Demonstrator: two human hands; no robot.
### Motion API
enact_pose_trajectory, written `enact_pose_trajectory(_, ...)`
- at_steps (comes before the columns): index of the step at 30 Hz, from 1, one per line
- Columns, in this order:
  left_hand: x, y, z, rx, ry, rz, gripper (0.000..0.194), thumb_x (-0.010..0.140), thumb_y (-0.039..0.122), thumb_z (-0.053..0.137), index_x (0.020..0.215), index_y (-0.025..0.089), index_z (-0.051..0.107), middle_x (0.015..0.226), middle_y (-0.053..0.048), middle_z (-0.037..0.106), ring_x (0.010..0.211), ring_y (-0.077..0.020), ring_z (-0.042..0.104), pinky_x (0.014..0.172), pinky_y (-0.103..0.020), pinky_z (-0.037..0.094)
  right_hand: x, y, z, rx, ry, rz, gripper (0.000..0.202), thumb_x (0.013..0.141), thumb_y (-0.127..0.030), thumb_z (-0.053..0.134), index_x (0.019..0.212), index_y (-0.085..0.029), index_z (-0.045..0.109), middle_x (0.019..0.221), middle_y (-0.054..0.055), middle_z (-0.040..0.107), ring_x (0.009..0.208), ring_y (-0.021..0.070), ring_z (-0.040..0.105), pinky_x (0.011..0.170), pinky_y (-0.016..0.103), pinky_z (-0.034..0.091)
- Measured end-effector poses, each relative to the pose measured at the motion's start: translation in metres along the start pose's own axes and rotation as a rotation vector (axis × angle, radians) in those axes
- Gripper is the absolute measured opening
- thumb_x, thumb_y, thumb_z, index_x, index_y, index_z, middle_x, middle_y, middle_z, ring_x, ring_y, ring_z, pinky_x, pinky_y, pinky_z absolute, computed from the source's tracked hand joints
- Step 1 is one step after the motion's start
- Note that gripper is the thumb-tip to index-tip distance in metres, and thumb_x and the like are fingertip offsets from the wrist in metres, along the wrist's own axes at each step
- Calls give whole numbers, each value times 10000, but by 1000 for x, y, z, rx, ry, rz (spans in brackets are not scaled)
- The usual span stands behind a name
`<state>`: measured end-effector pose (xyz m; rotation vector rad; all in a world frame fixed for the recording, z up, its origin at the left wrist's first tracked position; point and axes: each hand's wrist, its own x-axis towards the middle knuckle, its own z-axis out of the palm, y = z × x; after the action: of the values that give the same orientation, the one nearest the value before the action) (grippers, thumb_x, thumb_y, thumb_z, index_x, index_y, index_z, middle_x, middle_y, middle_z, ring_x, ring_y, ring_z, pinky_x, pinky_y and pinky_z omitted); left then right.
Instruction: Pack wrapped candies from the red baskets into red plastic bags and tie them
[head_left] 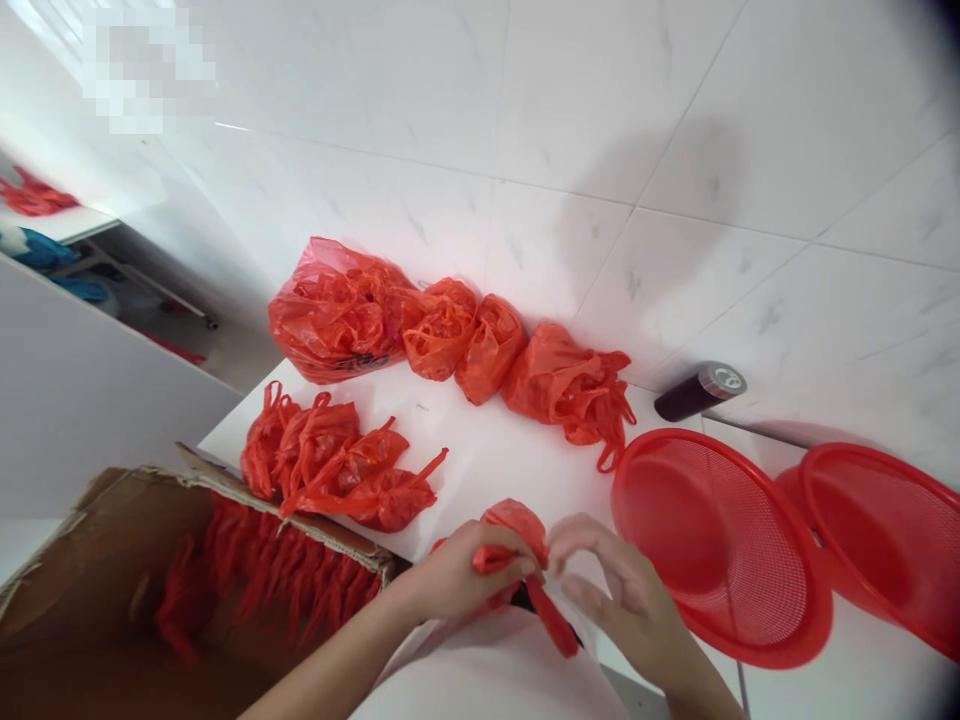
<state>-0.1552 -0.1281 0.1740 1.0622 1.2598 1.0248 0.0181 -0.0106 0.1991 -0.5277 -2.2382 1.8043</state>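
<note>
A small filled red plastic bag (516, 518) stands at the near edge of the white table, close to my body. My left hand (480, 570) is closed around its gathered top, with a strip of red plastic hanging down from the grip toward the right. Just right of the bag is my right hand (619, 595), its thumb and fingers curved and apart with nothing seen between them. Its fingertips come close to the bag; whether they touch it I cannot tell. The bag's lower part is hidden behind my left hand.
Several tied red bags (341, 460) lie at the table's left, beside a cardboard box (82, 520) with more inside. Larger red bags (337, 310) line the wall. A dark cylinder (686, 395) and two red mesh baskets (637, 500) are to the right.
</note>
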Motion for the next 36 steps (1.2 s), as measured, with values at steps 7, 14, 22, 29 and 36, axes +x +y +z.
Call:
enact_pose_trajectory(7,2,-15,7,349,256,128,300,654,-57,464,658,183,643,717,0,661,673,-125,594,645,-215,442,28,39,28,12,-27,179,365,993,-441,338,1208,-263,572,1129,51,621,1054,199,564,961,353,428)
enact_pose_trajectory(14,1,-24,11,391,390,183,297,858,109,491,1087,231,636,1064,-68,627,885,-156,626,774,-252,482,20,46,30,278,-108,240,311,956,-485,432,950,-211,580,848,0,557,783,147,525,753,268,445)
enact_pose_trajectory(22,-36,-62,-22,406,367,-74,374,966,356,371,983,206,714,961,-73,732,886,-207,655,829,-288,475,9,102,3,110,289,315,387,917,-566,424,767,-214,481,797,11,622,791,173,585,736,274,448)
enact_pose_trajectory(29,-71,-105,-33,262,423,-336,439,951,439,369,855,175,707,874,-65,737,862,-235,662,836,-324,484,20,172,21,98,364,553,454,855,-655,381,817,-218,502,914,56,693,783,208,665,668,315,488)
enact_pose_trajectory(36,-30,-119,-28,841,630,-56,497,886,246,495,1382,260,460,1414,-91,476,1297,-266,404,1089,-447,296,24,159,34,-17,282,415,399,892,-598,395,823,-220,504,921,41,688,829,197,653,742,316,475)
